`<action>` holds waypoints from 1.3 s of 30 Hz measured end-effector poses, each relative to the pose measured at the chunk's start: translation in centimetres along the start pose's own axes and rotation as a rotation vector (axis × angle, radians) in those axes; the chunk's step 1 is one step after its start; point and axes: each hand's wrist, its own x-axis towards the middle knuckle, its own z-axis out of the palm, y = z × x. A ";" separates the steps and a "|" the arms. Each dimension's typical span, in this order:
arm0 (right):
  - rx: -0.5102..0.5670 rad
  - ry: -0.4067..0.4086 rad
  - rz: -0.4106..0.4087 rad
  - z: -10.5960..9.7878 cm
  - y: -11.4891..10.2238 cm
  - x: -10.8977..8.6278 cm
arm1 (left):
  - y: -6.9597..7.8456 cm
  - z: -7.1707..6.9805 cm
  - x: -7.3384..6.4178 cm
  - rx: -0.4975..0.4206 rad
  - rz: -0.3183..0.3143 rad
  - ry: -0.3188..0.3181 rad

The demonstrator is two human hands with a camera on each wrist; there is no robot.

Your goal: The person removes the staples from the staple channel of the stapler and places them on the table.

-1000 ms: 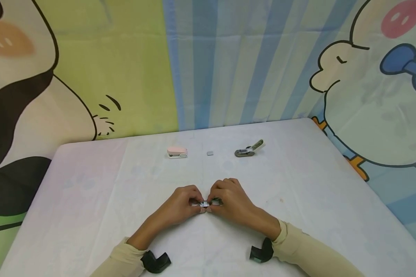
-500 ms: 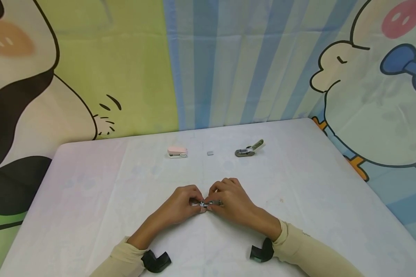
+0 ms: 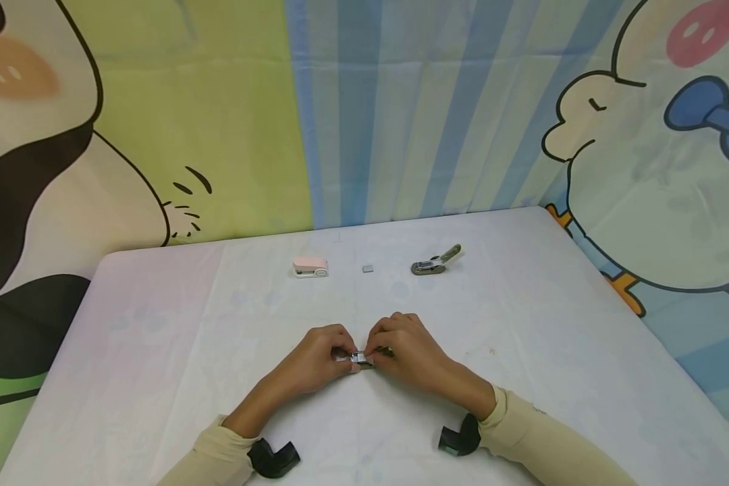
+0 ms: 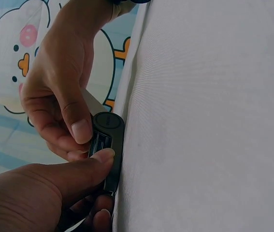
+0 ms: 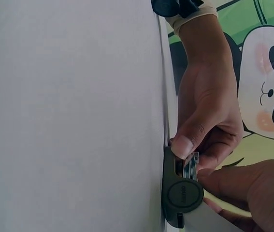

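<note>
1. Nearest you, your two beige sleeves point(image 3: 209, 452) enter from the lower edge, each with a black wrist mount point(image 3: 273, 460) at the cuff.
2. Your left hand point(image 3: 318, 358) grips the dark stapler point(image 5: 182, 193), its thumb laid on the body beside the metal channel point(image 5: 191, 166).
3. Your right hand point(image 3: 408, 354), fingers curled, pinches the same stapler at its metal channel, thumb tip against the metal.
4. The dark stapler lies between your hands, over the near middle of the white-covered desk point(image 3: 522, 290); its round pivot faces your right. Whether its base touches the cloth cannot be told.
5. Farther out, well apart from your hands, stand three things in a row: the pink stapler point(image 3: 310, 267) to the left, a small grey block point(image 3: 367, 268) between, and an olive stapler point(image 3: 436, 261) to the right, its arm raised.
6. Farthest, behind the desk, hangs a printed backdrop point(image 3: 395, 121): a panda point(image 5: 272, 72) at left, blue stripes in the middle, a white bird point(image 3: 662, 202) at right.
</note>
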 end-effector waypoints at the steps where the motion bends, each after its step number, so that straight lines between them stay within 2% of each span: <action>1: -0.008 0.000 0.012 0.0 -0.1 -0.1 | 0.0 0.0 0.0 -0.002 -0.003 0.000; 6: -0.064 0.000 0.044 0.0 -0.5 -0.2 | 0.0 0.1 0.1 0.000 -0.014 -0.005; 14: -0.101 0.031 0.021 0.3 -0.9 0.4 | 0.0 0.0 0.0 -0.014 -0.003 -0.006; 20: -0.138 0.005 0.054 0.3 -1.1 0.3 | -0.1 0.1 0.1 -0.012 0.013 -0.001; 34: -0.105 0.032 0.058 0.7 -1.1 0.5 | 0.0 -0.1 0.1 -0.009 0.019 0.005; 39: -0.128 0.049 0.012 0.7 -1.1 0.5 | 0.1 -0.1 0.1 -0.006 0.011 0.001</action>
